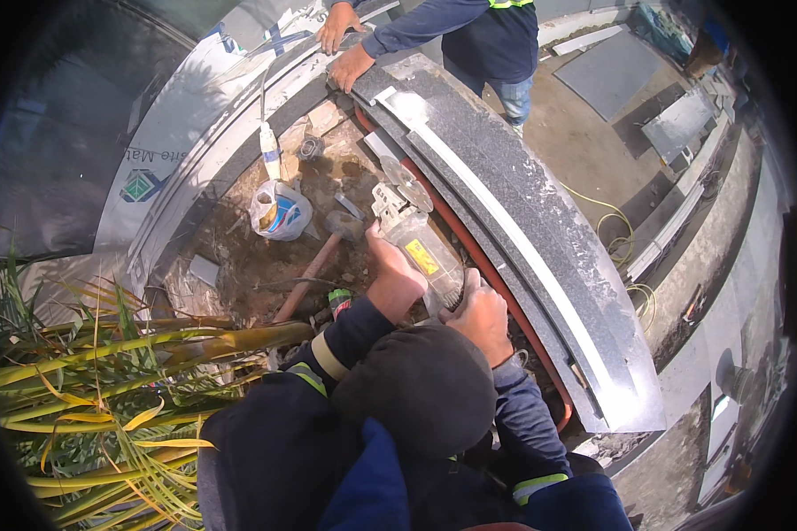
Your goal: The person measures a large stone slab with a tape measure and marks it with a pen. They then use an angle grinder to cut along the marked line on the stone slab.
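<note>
Neither of my own hands can be made out. Just in front of me crouches a person in a dark cap [416, 389] and navy sleeves, back toward me. That person's left hand [394, 276] supports an angle grinder [429, 243] by its side, and the right hand [483, 317] grips its rear end. The grinder's round disc [407, 184] lies close to the edge of a curved grey stone slab [540, 230]. At the far end, a second person rests one hand [352, 67] on the slab's corner, with the other hand [336, 26] beside it.
A long-handled hammer [308, 279] lies on the dirt, near a white plastic bag [280, 212] and a cable connector [269, 149]. An orange pipe [496, 281] follows the slab's inner edge. Palm leaves [106, 398] crowd the left. Beyond the slab lie a yellow cable [627, 221] and grey panels [609, 73].
</note>
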Demonstrator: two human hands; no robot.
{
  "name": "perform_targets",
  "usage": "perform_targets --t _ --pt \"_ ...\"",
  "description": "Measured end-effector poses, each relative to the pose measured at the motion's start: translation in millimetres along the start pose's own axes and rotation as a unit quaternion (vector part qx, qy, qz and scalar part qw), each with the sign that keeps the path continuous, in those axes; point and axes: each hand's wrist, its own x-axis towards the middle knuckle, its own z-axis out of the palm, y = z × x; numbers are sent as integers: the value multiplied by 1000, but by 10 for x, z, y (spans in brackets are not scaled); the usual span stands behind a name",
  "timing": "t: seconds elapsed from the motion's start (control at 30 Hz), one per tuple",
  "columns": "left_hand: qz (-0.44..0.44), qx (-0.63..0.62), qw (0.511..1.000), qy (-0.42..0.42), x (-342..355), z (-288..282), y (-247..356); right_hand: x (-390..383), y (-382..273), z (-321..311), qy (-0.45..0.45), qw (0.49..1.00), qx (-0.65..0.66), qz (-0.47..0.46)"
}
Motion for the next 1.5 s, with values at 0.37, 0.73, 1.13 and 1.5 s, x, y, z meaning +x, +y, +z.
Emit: perform_targets --t 0.37,0.73,1.13,1.5 --pt "-39 -14 999 15 -26 54 58 14 -16 -12 12 1000 17 -7" --pt "-52 25 998 -7 -40 78 97 15 -9 -73 -7 1000 13 -1" --pt "-52 24 998 -27 -94 87 58 -26 37 -100 -11 1000 11 -2" --pt "107 265 958 -30 615 -8 267 10 -102 -406 104 956 269 50"
